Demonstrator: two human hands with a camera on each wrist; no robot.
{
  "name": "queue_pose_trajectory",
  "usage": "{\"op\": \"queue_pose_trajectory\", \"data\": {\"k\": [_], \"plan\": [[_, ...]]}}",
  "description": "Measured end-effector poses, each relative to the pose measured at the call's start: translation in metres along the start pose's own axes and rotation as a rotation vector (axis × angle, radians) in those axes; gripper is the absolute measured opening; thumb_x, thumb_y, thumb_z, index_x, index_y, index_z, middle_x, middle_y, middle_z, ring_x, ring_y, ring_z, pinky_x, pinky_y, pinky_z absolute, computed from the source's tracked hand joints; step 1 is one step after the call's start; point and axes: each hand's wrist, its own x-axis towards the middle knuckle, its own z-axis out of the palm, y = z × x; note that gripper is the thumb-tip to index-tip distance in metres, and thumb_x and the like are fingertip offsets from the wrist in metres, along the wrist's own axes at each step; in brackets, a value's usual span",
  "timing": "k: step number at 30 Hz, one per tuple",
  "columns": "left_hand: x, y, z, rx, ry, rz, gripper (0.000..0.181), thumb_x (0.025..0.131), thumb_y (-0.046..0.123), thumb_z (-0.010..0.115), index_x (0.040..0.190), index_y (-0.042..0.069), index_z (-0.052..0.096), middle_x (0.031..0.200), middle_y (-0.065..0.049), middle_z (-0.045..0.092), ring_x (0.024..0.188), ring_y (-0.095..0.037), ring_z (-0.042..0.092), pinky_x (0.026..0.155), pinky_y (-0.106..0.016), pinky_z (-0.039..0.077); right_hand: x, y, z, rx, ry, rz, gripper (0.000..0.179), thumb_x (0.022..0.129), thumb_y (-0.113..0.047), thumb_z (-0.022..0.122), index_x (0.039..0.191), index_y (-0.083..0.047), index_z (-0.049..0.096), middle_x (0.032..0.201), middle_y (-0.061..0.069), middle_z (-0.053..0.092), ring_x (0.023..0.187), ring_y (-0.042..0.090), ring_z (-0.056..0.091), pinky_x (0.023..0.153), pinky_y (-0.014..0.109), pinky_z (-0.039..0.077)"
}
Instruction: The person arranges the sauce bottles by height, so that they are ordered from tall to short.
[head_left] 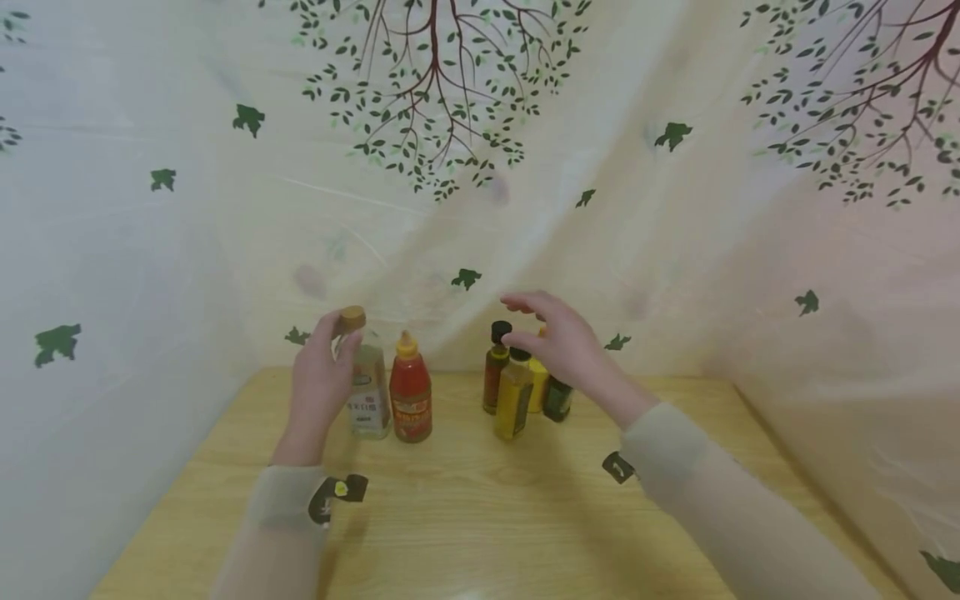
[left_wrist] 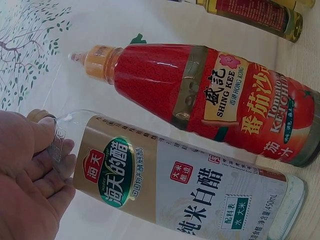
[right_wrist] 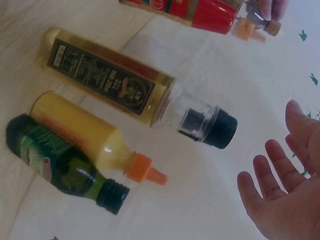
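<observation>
My left hand (head_left: 321,375) grips the neck of a clear glass vinegar bottle (left_wrist: 195,185) just below its gold cap (head_left: 352,317). The thumb lies on the near side, and the fingers curl behind the glass. Right beside it stands a red tomato ketchup bottle (left_wrist: 165,85) with an orange nozzle. My right hand (head_left: 567,340) hovers over the group at the right, fingers spread and holding nothing. Nearest to it are an oil bottle (right_wrist: 107,75) with a black cap, a yellow squeeze bottle (right_wrist: 82,127) with an orange tip and a green glass bottle (right_wrist: 55,157).
A dark bottle (head_left: 493,375) with a black cap stands at the left of the right-hand group. All the bottles stand toward the back of the wooden table (head_left: 450,517). Behind them hangs a pale curtain (head_left: 247,225) printed with branches and leaves.
</observation>
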Motion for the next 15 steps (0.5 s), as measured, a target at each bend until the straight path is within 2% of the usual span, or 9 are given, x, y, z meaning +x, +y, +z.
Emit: {"op": "queue_pose_trajectory", "data": {"k": [8, 15], "plan": [[0.0, 0.0, 0.0, 0.012, 0.0, 0.005, 0.054, 0.118, 0.031, 0.055, 0.165, 0.006, 0.044, 0.163, -0.021, 0.054, 0.156, -0.047, 0.042, 0.127, -0.068, 0.033, -0.009, 0.017, -0.002, 0.032, -0.045, 0.018, 0.061, 0.105, -0.021, 0.08, 0.161, -0.014, 0.056, 0.161, 0.007, 0.057, 0.147, 0.036, 0.053, 0.124, 0.059, 0.044], [-0.001, 0.002, -0.001, 0.008, 0.003, 0.005, 0.054, 0.118, 0.029, 0.056, 0.165, 0.005, 0.043, 0.164, -0.021, 0.053, 0.156, -0.047, 0.042, 0.128, -0.067, 0.032, -0.015, 0.032, 0.003, 0.063, -0.072, 0.03, 0.063, 0.106, -0.02, 0.079, 0.163, -0.013, 0.053, 0.164, 0.01, 0.054, 0.147, 0.043, 0.053, 0.121, 0.062, 0.046]]}}
